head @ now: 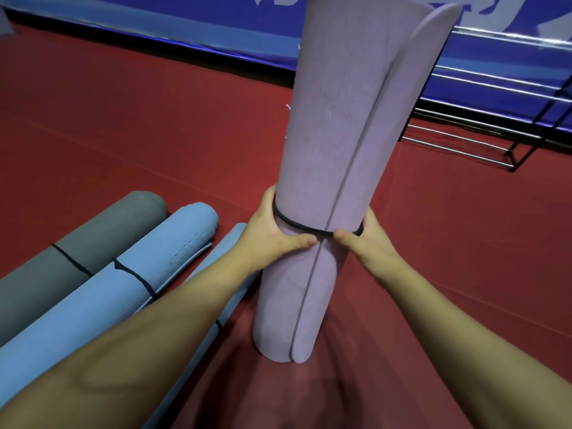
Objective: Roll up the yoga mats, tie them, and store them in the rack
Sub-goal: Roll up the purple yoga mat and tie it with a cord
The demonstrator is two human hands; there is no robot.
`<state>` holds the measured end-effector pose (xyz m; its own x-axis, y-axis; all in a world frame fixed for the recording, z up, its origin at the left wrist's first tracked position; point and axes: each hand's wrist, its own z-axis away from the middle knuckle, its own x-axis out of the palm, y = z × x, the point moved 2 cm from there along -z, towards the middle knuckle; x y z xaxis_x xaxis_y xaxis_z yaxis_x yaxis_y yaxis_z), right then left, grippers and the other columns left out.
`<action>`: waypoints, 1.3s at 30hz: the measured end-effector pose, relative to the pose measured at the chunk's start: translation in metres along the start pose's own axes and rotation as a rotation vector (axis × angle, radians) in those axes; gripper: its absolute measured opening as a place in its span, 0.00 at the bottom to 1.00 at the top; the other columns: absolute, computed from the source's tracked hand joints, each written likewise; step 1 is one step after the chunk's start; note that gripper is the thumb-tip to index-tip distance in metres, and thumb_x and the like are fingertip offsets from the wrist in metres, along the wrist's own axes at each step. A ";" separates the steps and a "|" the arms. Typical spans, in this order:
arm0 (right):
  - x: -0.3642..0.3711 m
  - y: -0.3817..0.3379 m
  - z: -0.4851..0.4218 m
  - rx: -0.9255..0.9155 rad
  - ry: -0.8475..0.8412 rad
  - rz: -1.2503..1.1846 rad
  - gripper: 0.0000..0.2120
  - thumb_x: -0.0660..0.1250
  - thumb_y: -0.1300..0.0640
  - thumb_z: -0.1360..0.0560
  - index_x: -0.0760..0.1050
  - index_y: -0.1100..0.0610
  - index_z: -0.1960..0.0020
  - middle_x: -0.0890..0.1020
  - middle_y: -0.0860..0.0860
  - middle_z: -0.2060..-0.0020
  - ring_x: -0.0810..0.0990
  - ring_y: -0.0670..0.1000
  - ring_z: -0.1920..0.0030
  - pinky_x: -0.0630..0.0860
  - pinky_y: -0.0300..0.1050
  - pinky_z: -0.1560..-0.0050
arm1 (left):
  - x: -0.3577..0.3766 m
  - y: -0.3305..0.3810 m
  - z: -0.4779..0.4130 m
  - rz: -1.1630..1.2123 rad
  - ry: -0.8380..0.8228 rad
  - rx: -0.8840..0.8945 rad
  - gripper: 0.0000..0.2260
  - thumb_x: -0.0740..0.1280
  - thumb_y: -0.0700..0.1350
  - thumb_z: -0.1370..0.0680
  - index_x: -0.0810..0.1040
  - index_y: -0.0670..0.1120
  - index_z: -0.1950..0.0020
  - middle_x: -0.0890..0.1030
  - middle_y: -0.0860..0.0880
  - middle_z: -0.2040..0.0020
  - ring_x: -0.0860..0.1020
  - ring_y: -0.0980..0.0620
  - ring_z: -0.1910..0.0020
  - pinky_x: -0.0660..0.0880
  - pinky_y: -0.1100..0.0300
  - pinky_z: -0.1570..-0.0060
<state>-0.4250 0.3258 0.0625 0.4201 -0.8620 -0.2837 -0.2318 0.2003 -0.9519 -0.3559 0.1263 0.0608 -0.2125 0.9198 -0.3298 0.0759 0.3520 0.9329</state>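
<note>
Currently left hand [278, 232], right hand [370, 239] grip standing purple mat [346, 134]; banner [154, 32] lettering unreadable.

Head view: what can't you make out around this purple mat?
Black band: far side hidden behind purple mat; left hand and right hand cover its sides.
Nearest blue mat: mostly under the left forearm.
Rack: cut by right edge.
Purple mat's top: cut by top edge.

A gym or sports hall: red sports floor [154, 134], a blue padded barrier [185, 35] along its far edge, rolled mats [93, 289], a metal rack [483, 131] beside the barrier.
</note>
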 end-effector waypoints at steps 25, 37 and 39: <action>0.091 0.119 0.116 1.066 0.013 -0.107 0.61 0.69 0.17 0.56 0.76 0.54 0.34 0.84 0.52 0.45 0.84 0.56 0.48 0.79 0.55 0.41 | 0.063 -0.146 0.131 0.219 -0.070 -0.763 0.29 0.75 0.61 0.31 0.72 0.51 0.35 0.81 0.54 0.43 0.81 0.59 0.49 0.76 0.65 0.56; 0.118 0.158 0.124 1.173 -0.016 -0.162 0.51 0.69 0.18 0.49 0.77 0.53 0.39 0.84 0.54 0.48 0.84 0.56 0.50 0.80 0.53 0.46 | 0.065 -0.194 0.139 0.194 -0.102 -0.802 0.42 0.76 0.66 0.40 0.73 0.51 0.31 0.82 0.53 0.41 0.82 0.56 0.46 0.79 0.55 0.43; 0.111 0.164 0.123 1.158 0.016 -0.212 0.57 0.70 0.17 0.55 0.75 0.52 0.36 0.83 0.53 0.46 0.84 0.56 0.49 0.81 0.54 0.49 | 0.066 -0.199 0.139 0.187 -0.098 -0.830 0.47 0.76 0.72 0.43 0.71 0.52 0.29 0.81 0.53 0.37 0.81 0.55 0.43 0.78 0.52 0.39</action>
<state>-0.3080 0.3199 -0.1392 0.3414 -0.9330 -0.1139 0.7799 0.3488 -0.5197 -0.2491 0.1407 -0.1667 -0.1795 0.9744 -0.1351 -0.6449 -0.0128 0.7641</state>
